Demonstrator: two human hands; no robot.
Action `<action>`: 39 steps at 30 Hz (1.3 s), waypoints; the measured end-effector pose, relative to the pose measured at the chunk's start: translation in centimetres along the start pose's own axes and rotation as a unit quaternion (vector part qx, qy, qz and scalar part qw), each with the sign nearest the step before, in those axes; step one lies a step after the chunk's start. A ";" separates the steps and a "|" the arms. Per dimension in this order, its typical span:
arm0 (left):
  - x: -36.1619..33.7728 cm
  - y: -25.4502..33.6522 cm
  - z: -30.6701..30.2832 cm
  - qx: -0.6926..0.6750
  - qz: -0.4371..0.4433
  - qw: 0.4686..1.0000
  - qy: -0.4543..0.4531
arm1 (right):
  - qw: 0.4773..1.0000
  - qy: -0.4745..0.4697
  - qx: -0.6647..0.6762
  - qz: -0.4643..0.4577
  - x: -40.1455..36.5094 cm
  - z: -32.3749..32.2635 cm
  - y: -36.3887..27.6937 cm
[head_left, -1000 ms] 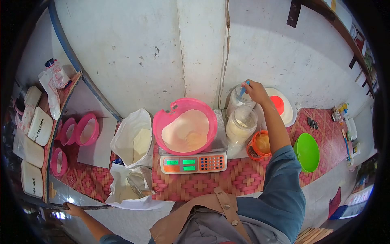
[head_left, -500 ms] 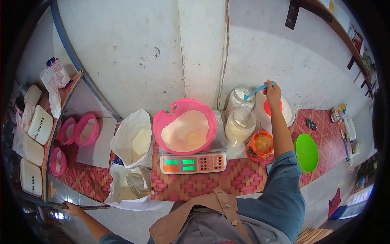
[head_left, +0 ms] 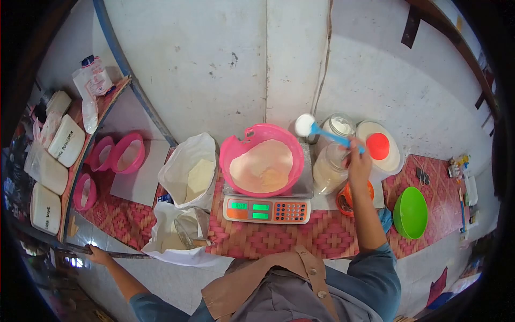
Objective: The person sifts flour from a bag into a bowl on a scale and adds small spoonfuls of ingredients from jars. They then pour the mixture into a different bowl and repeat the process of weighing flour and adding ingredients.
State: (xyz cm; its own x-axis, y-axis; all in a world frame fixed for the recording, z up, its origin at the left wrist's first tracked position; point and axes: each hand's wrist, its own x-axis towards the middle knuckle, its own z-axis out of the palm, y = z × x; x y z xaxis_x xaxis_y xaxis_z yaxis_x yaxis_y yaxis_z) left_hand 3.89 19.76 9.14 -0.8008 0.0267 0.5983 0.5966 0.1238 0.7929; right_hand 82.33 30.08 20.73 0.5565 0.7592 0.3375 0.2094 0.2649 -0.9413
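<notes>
My right hand (head_left: 358, 161) is closed around the handle of a blue spoon (head_left: 331, 136), whose bowl carries a heap of white powder (head_left: 304, 125). The spoon hangs left of an open glass jar of white powder (head_left: 341, 126), above the back right of a pink bowl (head_left: 298, 147). That bowl holds pale flour-like powder (head_left: 263, 165) and stands on a digital scale (head_left: 266, 210) with lit green displays; the digits are too blurred to read. Far to the left, my left hand (head_left: 98, 255) grips a dark rail (head_left: 126, 256) at the table's edge.
A second glass jar (head_left: 329, 172), an orange-rimmed jar (head_left: 346, 203) and a white tub with a red cup (head_left: 377, 146) stand right of the scale. Further right is a green bowl (head_left: 411, 213). White sacks (head_left: 182, 155) stand left, near pink bowls (head_left: 129, 153) and shelved containers (head_left: 67, 140).
My right hand has moved down and left, lifting the spoon out of the glass jar with white powder in it. My left hand stays on the rail. The view has shifted slightly.
</notes>
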 end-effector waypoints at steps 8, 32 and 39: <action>-0.1 -0.2 0.1 -0.047 0.025 0.999 -0.009 | 0.843 -0.304 -0.293 -0.334 -9.7 0.8 4.5; -0.6 -0.3 0.0 -0.002 0.028 1.000 0.003 | 0.974 -0.052 -0.014 0.221 -9.5 3.1 6.5; -1.9 3.8 0.1 -0.071 0.008 0.997 0.025 | 0.903 -0.104 0.189 0.371 -12.4 12.2 8.8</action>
State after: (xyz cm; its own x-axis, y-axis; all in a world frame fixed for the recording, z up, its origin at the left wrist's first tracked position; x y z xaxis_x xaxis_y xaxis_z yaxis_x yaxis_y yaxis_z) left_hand 7.65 20.23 11.02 -0.7895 -0.0215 0.6133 0.6137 -0.0190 0.7893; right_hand 67.49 30.24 8.15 0.2602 0.8957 -0.3606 -0.4708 -0.2083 -0.8573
